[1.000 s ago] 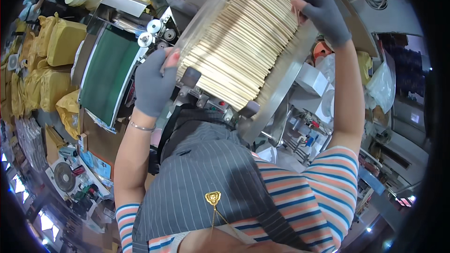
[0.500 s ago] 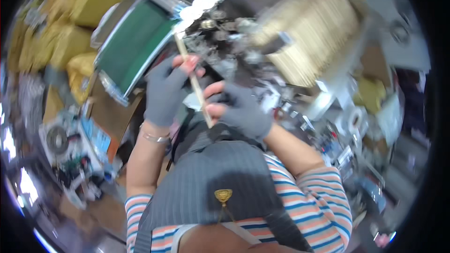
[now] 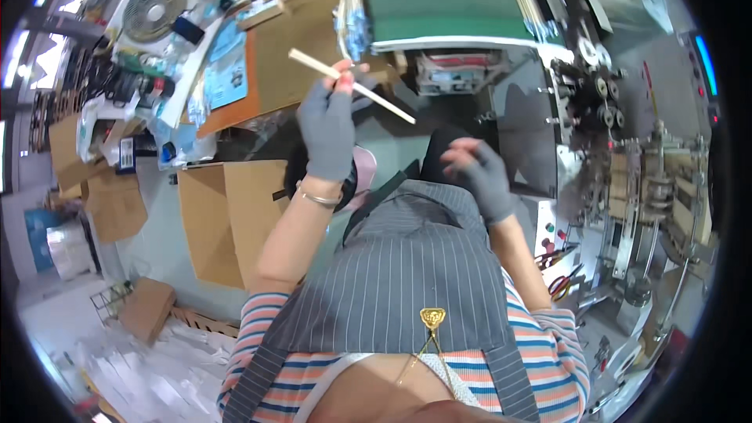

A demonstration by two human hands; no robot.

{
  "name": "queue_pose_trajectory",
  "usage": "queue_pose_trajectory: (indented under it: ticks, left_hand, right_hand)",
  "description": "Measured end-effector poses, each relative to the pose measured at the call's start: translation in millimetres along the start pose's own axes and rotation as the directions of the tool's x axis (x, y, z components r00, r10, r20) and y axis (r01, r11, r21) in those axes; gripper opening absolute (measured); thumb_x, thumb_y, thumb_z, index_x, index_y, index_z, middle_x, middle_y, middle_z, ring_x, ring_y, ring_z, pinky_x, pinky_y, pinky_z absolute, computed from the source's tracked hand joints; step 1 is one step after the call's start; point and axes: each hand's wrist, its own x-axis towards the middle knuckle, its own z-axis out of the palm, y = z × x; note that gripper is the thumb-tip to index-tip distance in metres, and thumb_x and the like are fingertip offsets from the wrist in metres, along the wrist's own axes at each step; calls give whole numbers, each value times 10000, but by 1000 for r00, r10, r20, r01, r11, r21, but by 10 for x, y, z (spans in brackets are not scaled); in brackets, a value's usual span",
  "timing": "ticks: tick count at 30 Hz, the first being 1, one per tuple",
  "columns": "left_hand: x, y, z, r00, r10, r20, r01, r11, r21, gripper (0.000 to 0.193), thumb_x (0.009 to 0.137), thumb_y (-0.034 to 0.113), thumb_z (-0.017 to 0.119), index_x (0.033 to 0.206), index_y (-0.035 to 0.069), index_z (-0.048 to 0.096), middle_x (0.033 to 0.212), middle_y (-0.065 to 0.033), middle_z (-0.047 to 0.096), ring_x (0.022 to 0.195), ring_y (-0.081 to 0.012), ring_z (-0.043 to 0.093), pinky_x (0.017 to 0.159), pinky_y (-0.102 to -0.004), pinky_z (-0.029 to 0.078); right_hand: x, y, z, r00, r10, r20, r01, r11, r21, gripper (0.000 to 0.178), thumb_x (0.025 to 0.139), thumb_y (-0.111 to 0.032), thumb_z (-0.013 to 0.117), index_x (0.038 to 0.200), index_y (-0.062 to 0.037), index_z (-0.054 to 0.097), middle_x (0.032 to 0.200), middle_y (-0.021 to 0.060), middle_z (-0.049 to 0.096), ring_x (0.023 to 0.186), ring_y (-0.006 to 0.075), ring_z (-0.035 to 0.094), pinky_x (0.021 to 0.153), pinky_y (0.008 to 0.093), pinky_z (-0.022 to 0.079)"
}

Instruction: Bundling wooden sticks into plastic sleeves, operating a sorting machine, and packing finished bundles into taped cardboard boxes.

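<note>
The left hand pinches a pale stick near its middle, probably for balance, both ends free, near the green belt's closer left corner. The right hand, loosely open, seemingly empty, hovers by the apron.

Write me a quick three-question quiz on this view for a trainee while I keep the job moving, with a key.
1. Which hand holds the slender pale stick?
2. True or false: the right hand is gripping the green belt.
3. In the picture, where is the open cardboard box relative to the pinstriped apron?
A) To its left
B) To its right
C) On top of it

Key:
1. The left hand, with its fingers around the stick.
2. False: it is well apart from the belt, close to the person's body.
3. A.
</note>
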Motion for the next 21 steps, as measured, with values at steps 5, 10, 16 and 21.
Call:
queue_pose_trajectory:
  ticks: [5,10,16,21]
  left_hand:
    - [72,757,-994,793,566,-225,-527,823,212,224,914,7,546,1122,-43,612,1127,-149,631,1029,-200,604,875,-306,509]
    - [631,872,-1341,453,889,-56,-801,435,412,261,942,28,480,1182,-43,553,1200,-196,579,1081,-274,588,908,-399,523]
    - [3000,538,-1404,565,825,-22,-737,516,435,232,911,64,562,1126,-15,605,1163,-145,625,1075,-234,582,946,-336,439]
    - [4942,-732,-2508,888,460,-27,-121,288,950,338,838,242,652,994,-51,584,932,-217,626,906,-328,606,787,-372,468]
  right_hand:
    - [418,-144,1136,907,86,412,52,949,-312,232,900,-133,591,1068,27,585,896,49,642,774,102,601,721,245,496]
    - [1338,-216,1575,872,-75,484,301,861,-410,251,903,-162,594,1067,28,582,862,41,630,761,76,572,709,237,476]
    - [2667,132,1746,922,84,378,18,966,-258,288,898,-211,593,1090,4,588,840,75,629,816,101,583,762,255,475]
    - [4061,658,1897,952,71,296,-1,973,-231,424,886,-279,614,1171,22,526,1040,144,607,927,171,589,821,312,479]
